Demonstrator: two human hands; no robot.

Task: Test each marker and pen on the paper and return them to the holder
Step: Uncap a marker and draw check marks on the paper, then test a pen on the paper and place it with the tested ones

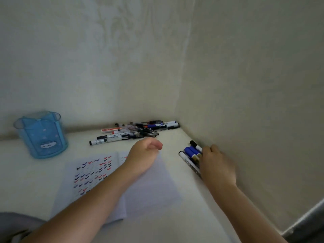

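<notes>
Nearest on the pale table lies the paper, an open white sheet whose left part carries rows of small tick marks in black, blue and red. The left forearm crosses it from the lower left, and the left hand hangs over the sheet's far edge with its fingers loosely curled and nothing in them. To the right, just beside the side wall, the right hand lies on a small group of markers with blue and black caps, covering their near ends. Blur hides whether its fingers clasp them or merely rest there. Farther back on the left stands the blue translucent holder, upright and well apart from both hands. At the far corner a loose pile of pens and markers lies flat on the table against the back wall.
</notes>
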